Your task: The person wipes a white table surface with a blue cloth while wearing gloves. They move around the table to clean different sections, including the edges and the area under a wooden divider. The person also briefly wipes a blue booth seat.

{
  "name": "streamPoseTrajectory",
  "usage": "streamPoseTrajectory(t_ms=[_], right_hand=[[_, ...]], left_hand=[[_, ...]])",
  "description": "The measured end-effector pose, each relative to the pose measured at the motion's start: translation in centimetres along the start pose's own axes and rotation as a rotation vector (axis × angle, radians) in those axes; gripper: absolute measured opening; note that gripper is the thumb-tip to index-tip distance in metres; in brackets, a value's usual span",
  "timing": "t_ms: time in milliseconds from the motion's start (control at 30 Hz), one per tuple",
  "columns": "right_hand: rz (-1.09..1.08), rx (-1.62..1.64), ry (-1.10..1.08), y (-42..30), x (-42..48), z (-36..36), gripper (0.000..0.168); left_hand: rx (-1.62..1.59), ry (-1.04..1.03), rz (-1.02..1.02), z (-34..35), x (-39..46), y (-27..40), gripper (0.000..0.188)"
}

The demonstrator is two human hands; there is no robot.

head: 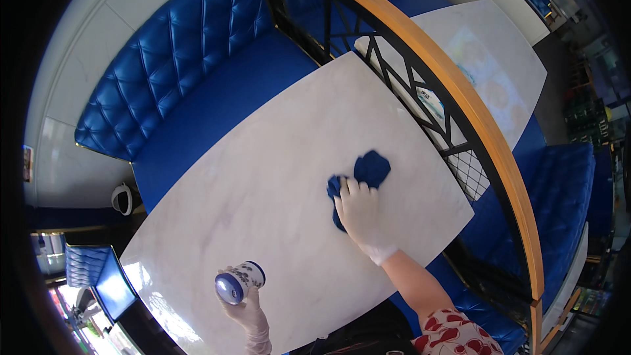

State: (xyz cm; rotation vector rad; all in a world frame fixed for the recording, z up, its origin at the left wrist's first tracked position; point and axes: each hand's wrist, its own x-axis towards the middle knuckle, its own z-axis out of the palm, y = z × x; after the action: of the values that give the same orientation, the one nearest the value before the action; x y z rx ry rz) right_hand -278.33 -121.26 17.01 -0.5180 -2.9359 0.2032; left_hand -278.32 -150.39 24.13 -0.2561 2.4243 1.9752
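Note:
A white marble-look tabletop (276,158) spreads out before me. My right hand (360,212), in a thin white glove, presses on a dark blue cloth (372,168) near the table's right part; the cloth shows beyond the fingers and at the left side of the hand. My left hand (244,305), gloved too, holds a white and blue lidded container (241,281) with a dark floral pattern over the near left part of the table. The fingers behind the container are partly hidden.
A blue tufted bench (197,59) runs along the table's far left side. On the right stands a black lattice divider with a curved wooden top rail (473,93). Beyond it are another marble-look table (493,49) and a blue bench (562,197). A blue chair (106,271) stands at lower left.

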Motion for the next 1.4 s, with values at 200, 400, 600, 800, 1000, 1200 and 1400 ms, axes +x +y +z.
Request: streamPoseTrajectory(t_ms=[200, 400, 600, 800, 1000, 1200, 1400], right_hand=[[-0.029, -0.028, -0.044, -0.2, -2.3, 0.9, 0.038], [-0.011, -0.017, -0.031, 0.2, 0.6, 0.4, 0.036], [-0.113, 0.071, -0.105, -2.7, -6.7, 0.7, 0.04], [-0.103, 0.063, -0.011, -1.7, -0.5, 1.6, 0.043], [-0.102, 0.044, -0.138, -2.7, -3.7, 0.9, 0.042], [-0.091, 0.127, -0.068, -2.0, -2.2, 0.8, 0.037], [-0.141, 0.423, -0.122, -3.4, -6.4, -2.2, 0.038]], left_hand=[[-0.008, 0.028, -0.019, -0.4, -0.6, 0.0, 0.076], [-0.026, 0.008, -0.02, 0.3, -0.8, 0.0, 0.077], [0.003, 0.012, -0.02, -0.1, -0.7, -0.6, 0.078], [-0.017, -0.008, -0.024, 1.8, -0.4, 0.3, 0.078], [-0.005, -0.005, 0.029, 0.7, -0.6, -0.3, 0.077], [0.025, -0.037, 0.004, 2.0, -0.9, 0.0, 0.069], [0.011, -0.026, -0.073, 2.0, -0.7, -0.3, 0.077]])
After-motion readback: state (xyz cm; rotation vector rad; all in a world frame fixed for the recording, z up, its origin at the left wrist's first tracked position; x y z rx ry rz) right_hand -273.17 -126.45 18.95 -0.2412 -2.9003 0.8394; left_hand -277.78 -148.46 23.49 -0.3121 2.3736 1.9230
